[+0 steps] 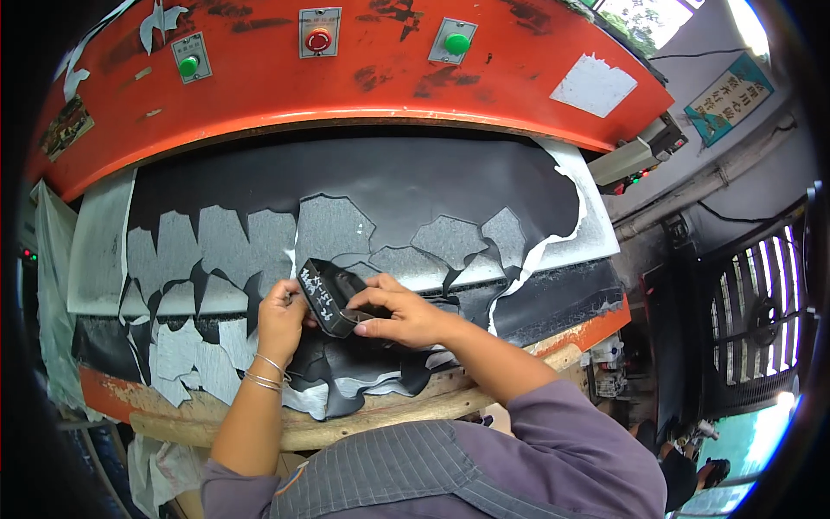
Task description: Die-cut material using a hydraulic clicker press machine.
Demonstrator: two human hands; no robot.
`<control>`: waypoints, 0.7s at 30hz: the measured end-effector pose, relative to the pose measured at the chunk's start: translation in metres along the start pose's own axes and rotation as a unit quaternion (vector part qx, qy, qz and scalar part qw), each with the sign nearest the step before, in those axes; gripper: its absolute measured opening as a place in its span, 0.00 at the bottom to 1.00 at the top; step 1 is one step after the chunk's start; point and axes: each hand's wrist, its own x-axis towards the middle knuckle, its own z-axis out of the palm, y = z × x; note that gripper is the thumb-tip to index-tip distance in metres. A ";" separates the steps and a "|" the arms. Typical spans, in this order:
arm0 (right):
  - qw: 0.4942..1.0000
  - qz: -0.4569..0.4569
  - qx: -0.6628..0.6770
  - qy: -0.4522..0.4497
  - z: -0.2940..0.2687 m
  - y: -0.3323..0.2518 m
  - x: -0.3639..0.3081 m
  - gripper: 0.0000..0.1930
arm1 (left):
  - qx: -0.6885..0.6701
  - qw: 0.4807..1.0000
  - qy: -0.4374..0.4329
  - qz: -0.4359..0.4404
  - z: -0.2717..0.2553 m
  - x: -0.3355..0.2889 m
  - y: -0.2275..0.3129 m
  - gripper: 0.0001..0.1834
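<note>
My right hand (406, 313) grips a black cutting die (322, 298), a hollow metal frame with white handwriting on its side wall. The die is tilted above the near part of the sheet. Close by its left edge, my left hand (281, 318) has its fingers curled together; what they pinch is hidden. Beneath and beyond the hands a black leather-like sheet (346, 173) covers the pale cutting board (99, 251). Grey gaps with jagged outlines run along its near side. Several pale grey cut pieces (203, 363) lie to the left of my left forearm.
A red-orange machine beam (372, 86) spans the far side, carrying two green buttons and a red button (318, 39). Ragged scraps (346, 389) hang over the near edge, beside a wooden rail (398, 411). A black fan-like grille (761, 311) stands at the right.
</note>
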 end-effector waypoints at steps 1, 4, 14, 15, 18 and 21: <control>1.000 -0.003 0.003 -0.005 -0.008 0.001 -0.003 0.21 | -0.010 0.997 -0.001 -0.082 0.000 -0.004 -0.002 0.20; 0.998 -0.006 0.028 -0.055 -0.023 0.010 -0.009 0.23 | 0.049 0.991 0.030 0.120 0.049 -0.018 0.006 0.29; 0.968 -0.026 0.000 -0.250 -0.031 0.009 -0.032 0.29 | 0.082 0.992 0.030 0.087 0.079 -0.067 0.005 0.31; 0.969 -0.015 -0.006 -0.248 -0.037 0.005 -0.034 0.29 | 0.084 0.992 0.039 0.086 0.077 -0.075 0.006 0.31; 0.981 0.018 -0.085 -0.172 -0.082 0.004 -0.020 0.26 | 0.000 0.989 0.054 -0.135 0.058 -0.103 0.012 0.39; 0.962 0.017 -0.262 -0.081 -0.137 0.018 0.008 0.23 | 0.488 0.860 0.142 0.034 0.057 -0.124 0.037 0.58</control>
